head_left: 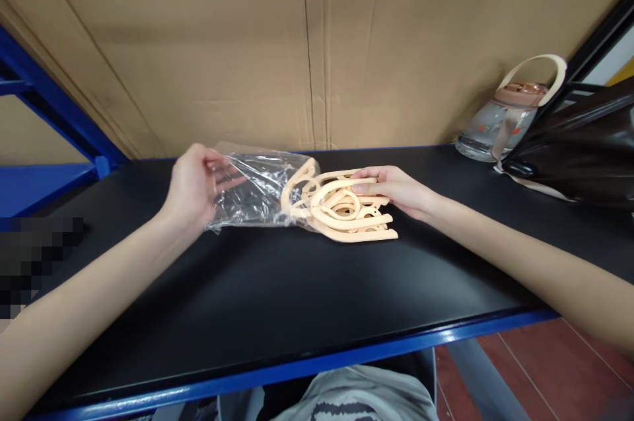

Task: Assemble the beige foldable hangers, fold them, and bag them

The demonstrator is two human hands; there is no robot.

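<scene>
A clear plastic bag (pixel 257 190) is stretched out above the black tabletop, with my left hand (pixel 191 186) gripping its left end; some of the fingers show through the film. Several beige plastic folding hangers (pixel 341 213) lie stacked together, their left part inside the bag and their right part out of it. My right hand (pixel 396 190) grips the hangers at their upper right, thumb on top. Its other fingers are partly hidden behind them.
At the back right stands a clear water bottle (pixel 500 123) with a beige handle, beside a shiny black bag (pixel 584 150). Cardboard (pixel 222 44) lines the back. A blue frame post (pixel 64 104) rises at the left, and a blue edge (pixel 297 368) runs along the front.
</scene>
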